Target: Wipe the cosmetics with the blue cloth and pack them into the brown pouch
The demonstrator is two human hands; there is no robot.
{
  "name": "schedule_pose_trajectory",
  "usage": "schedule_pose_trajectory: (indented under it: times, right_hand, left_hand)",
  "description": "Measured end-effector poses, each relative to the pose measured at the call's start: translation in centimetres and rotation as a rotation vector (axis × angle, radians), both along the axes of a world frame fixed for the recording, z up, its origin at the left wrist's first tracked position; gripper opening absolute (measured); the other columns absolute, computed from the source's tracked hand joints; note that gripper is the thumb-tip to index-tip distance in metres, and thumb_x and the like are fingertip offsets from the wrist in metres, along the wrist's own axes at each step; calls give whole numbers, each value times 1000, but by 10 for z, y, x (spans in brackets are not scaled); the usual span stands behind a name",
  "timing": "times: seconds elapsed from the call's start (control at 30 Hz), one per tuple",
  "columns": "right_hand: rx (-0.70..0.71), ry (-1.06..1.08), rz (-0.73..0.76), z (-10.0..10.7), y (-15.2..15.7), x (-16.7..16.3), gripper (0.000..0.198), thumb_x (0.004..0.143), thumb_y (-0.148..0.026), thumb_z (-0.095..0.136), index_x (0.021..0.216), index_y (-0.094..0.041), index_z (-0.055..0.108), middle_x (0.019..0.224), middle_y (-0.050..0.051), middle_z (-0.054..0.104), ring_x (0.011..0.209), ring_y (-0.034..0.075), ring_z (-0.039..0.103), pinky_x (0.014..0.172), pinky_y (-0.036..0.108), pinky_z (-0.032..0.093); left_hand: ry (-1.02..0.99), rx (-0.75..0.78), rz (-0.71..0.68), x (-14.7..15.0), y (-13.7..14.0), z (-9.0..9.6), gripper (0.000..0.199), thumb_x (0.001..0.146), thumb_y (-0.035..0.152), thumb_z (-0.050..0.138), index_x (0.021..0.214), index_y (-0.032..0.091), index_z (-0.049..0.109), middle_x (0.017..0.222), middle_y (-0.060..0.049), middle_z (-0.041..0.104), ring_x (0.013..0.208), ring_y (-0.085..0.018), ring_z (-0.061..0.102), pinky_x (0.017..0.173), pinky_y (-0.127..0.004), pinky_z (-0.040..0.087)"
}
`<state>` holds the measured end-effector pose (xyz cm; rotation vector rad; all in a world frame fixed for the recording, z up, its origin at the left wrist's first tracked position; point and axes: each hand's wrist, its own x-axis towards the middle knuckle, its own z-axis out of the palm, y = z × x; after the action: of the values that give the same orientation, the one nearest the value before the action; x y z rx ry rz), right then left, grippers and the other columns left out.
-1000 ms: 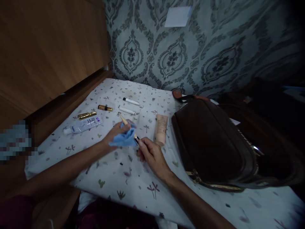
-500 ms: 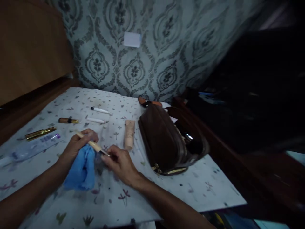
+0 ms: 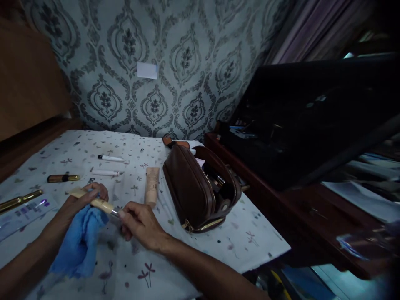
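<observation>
My left hand [image 3: 89, 198] is closed around the pale handle of what looks like a makeup brush [image 3: 103, 205]. A blue cloth [image 3: 79, 246] hangs down from the same hand, bunched beneath the handle. With fingers pinched, my right hand [image 3: 140, 223] grips the silver-collared end of the brush; the tip beyond is hidden in those fingers. Just past my right hand a beige squeeze tube [image 3: 152, 185] lies on the patterned tablecloth [image 3: 175, 271].
A brown zipped bag [image 3: 190, 187] stands partly open, items inside. Two white pens [image 3: 111, 158], a gold-capped cosmetic tube [image 3: 63, 178], a gold stick [image 3: 21, 201] and a clear purple-marked tube [image 3: 25, 216] lie leftward. A large black panel [image 3: 300, 121] leans at the right.
The view has swung to the right, so the table and hands sit further left. Both hands still hold the brush, and the blue cloth still hangs from my left hand.
</observation>
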<state>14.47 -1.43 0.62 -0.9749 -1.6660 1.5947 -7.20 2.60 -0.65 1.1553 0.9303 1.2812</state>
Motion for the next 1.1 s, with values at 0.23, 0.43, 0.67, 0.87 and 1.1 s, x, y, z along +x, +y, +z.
schedule_pose_trajectory:
  times: [0.23, 0.43, 0.67, 0.87, 1.1]
  right_hand:
    - [-206, 195, 101, -3, 6, -1, 51, 79, -68, 65, 74, -19, 51, 58, -6, 56, 42, 6, 51, 42, 20, 33]
    - [-328, 352, 113, 2, 4, -2, 54, 72, -68, 72, 74, -19, 50, 56, -5, 59, 39, 7, 51, 41, 21, 32]
    - [-69, 349, -199, 26, -9, 25, 48, 76, -62, 73, 81, -19, 54, 66, -3, 64, 46, 7, 54, 45, 20, 38]
    - [283, 232, -538, 62, -46, 82, 28, 87, -46, 68, 88, -18, 63, 61, -3, 60, 50, 10, 57, 47, 21, 43]
    - [752, 85, -1092, 97, -62, 169, 15, 90, -33, 70, 99, -22, 69, 65, -2, 66, 51, 11, 59, 46, 21, 45]
  left_hand:
    - [-7, 34, -81, 8, -9, 19, 39, 77, 50, 76, 67, 18, 57, 70, 0, 52, 62, -14, 48, 57, -26, 42]
    - [3, 54, -65, 27, -21, 49, 40, 81, 51, 71, 68, 17, 53, 71, 1, 50, 64, -12, 46, 58, -23, 40]
    - [118, 4, -30, 58, -28, 71, 38, 81, 54, 71, 79, 19, 56, 66, 3, 52, 53, -10, 42, 48, -20, 36]
    - [190, 89, -198, 102, -26, 82, 51, 68, 58, 78, 95, 19, 63, 66, 1, 61, 56, -14, 52, 51, -23, 43]
    - [791, 552, -487, 161, -26, 110, 41, 95, 41, 56, 134, 31, 59, 118, -6, 66, 101, -22, 62, 84, -30, 50]
